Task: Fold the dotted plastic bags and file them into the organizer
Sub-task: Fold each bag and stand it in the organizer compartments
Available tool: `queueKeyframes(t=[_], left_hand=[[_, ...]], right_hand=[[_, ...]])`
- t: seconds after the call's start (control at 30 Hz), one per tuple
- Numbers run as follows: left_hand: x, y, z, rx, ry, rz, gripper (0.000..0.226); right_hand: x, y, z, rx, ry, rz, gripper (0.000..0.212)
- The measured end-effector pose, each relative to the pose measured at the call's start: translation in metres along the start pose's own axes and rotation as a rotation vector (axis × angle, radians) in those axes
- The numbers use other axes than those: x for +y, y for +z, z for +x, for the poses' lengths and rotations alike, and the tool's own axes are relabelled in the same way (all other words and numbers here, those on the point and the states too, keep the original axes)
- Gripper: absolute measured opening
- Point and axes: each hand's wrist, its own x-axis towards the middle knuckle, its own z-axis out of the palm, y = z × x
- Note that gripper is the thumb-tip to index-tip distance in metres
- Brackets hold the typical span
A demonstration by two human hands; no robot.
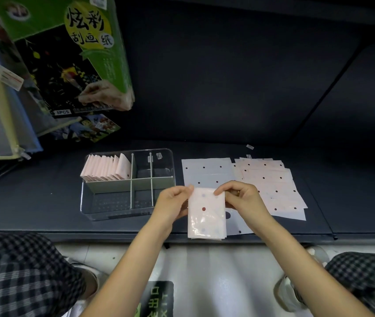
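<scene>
Centre of frame, low: a folded pale-pink translucent plastic bag with dark dots (206, 216) held up between both hands, above the front edge of the dark shelf surface (44, 202).

Left hand (172, 202) pinches the bag's upper left corner, thumb and fingertips closed on the edge. Right hand (239, 195) pinches the upper right corner, fingers curled over the top. The bag hangs as a narrow upright rectangle, one red dot near its middle, fainter dots showing through the layers.

Left of centre: a clear plastic organizer tray with grey-green dividers (95, 207) sits on the shelf. Its rear left compartment holds a row of folded pink bags (104, 168) standing on edge and leaning. Other compartments show only the tray bottom.

Right of centre: a loose overlapping pile of flat unfolded dotted bags (271, 179) lies on the shelf; one more flat sheet (204, 170) lies just beside it, partly behind the held bag.

Upper left of frame: a green and black scratch-paper package with Chinese lettering (67, 53) leans against other packaged stationery.

Bottom corners: checked black-and-white trouser knees (22, 271) on either side of the forearms.
</scene>
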Motion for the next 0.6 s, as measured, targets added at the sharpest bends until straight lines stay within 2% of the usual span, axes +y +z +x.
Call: queueKeyframes(t=[0.07,0.13,0.2,0.27,0.37,0.47,0.53,0.6], left_hand=[[-0.001,-0.001,0.001,0.080,0.052,0.040,0.017],[-0.001,-0.003,0.003,0.121,0.181,0.145,0.017],[0.001,-0.003,0.001,0.109,0.326,0.340,0.018],[0.003,-0.001,-0.001,0.049,0.425,0.495,0.015],[0.007,0.000,-0.004,0.007,0.501,0.543,0.015],[0.013,-0.013,0.000,0.021,0.499,0.470,0.010],[0.014,-0.028,0.007,-0.061,0.398,0.432,0.009],[0.014,-0.044,0.015,-0.168,0.293,0.478,0.013]], right_hand=[[-0.001,-0.001,0.001,-0.042,0.015,-0.018,0.031],[-0.003,-0.003,0.004,-0.061,0.013,-0.061,0.035],[-0.004,-0.002,0.007,-0.076,-0.007,-0.155,0.030],[-0.004,0.001,0.009,-0.167,0.011,-0.248,0.021],[-0.005,0.010,0.010,-0.275,0.045,-0.382,0.015],[-0.009,0.009,0.018,-0.236,0.008,-0.464,0.019],[-0.012,0.010,0.024,-0.196,-0.006,-0.441,0.016],[-0.013,0.013,0.029,-0.138,0.014,-0.312,0.013]])
